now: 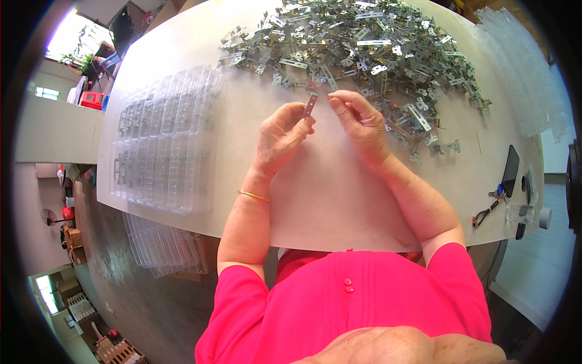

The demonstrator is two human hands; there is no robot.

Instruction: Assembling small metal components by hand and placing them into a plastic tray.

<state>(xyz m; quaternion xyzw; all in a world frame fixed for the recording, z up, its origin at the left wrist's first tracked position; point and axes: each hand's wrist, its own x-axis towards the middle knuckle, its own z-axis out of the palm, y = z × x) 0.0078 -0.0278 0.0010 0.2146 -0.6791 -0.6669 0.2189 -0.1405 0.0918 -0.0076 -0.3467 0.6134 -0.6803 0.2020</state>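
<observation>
The left hand (282, 130) pinches a small flat silver metal strip (310, 104) between its fingertips, holding it up over the middle of the white table (327, 200), and the right hand (361, 121) sits just beside it with fingertips curled close together, though I cannot tell if they touch the strip. A big pile of shiny metal parts (370, 48) lies on the far side. Clear plastic trays (160, 139) lie on the left, and a black phone (510, 171) lies on the right.

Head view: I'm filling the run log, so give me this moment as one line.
left hand: holds metal strip | right hand: fingers beside strip top | metal parts pile: behind hands | clear trays: left on table
</observation>
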